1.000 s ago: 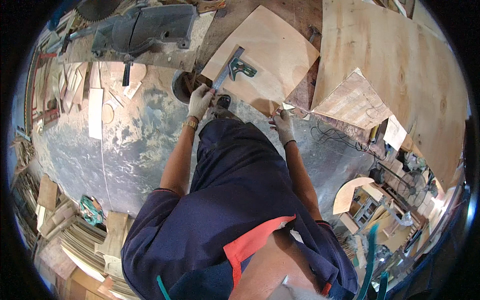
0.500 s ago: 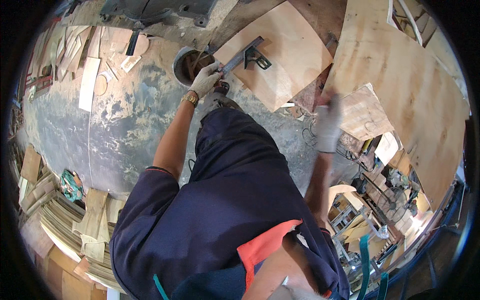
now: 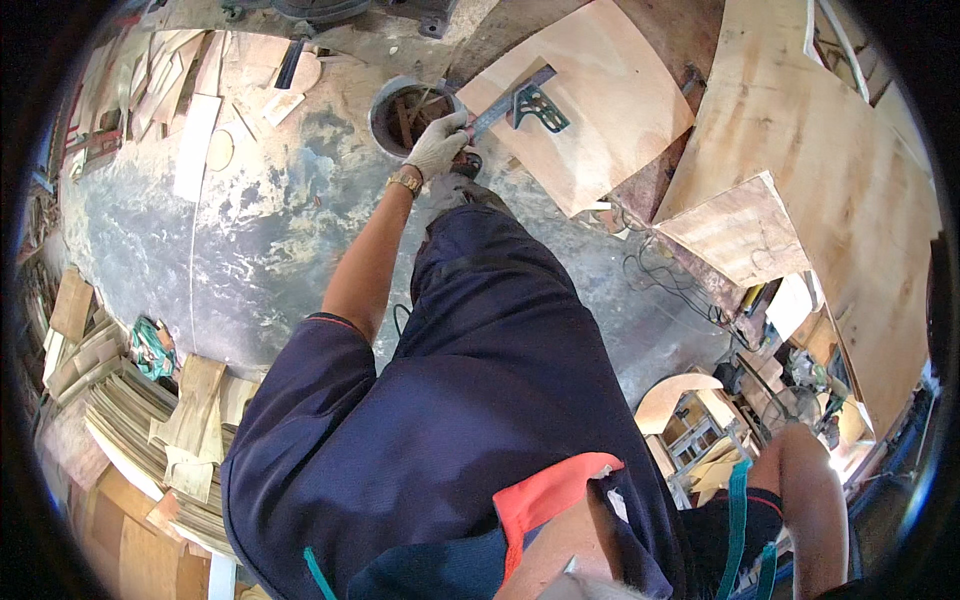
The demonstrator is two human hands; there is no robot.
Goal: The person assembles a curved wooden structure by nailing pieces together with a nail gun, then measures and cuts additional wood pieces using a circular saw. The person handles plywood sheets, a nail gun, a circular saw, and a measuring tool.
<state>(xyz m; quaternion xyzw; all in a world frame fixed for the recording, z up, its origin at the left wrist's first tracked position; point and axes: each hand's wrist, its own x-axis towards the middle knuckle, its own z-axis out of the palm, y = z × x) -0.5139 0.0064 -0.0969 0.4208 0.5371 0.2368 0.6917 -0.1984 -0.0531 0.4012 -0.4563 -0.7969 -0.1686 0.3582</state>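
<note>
Gloved left hand [image 3: 438, 146], grip apparently clenched on square [image 3: 515, 101] atop curved plywood panel [image 3: 600, 110].

Stained concrete floor [image 3: 250, 250], curved plywood panel [image 3: 600, 110], round bucket [image 3: 405, 115], wood offcuts [image 3: 200, 140]

Left of my left hand [image 3: 437, 145] the concrete floor [image 3: 240, 260] lies open, with wood offcuts [image 3: 195, 140] only further out. A round bucket [image 3: 405, 115] crowds just behind my hand, and the plywood panel [image 3: 600, 120] with the square [image 3: 515, 100] blocks the right.
</note>
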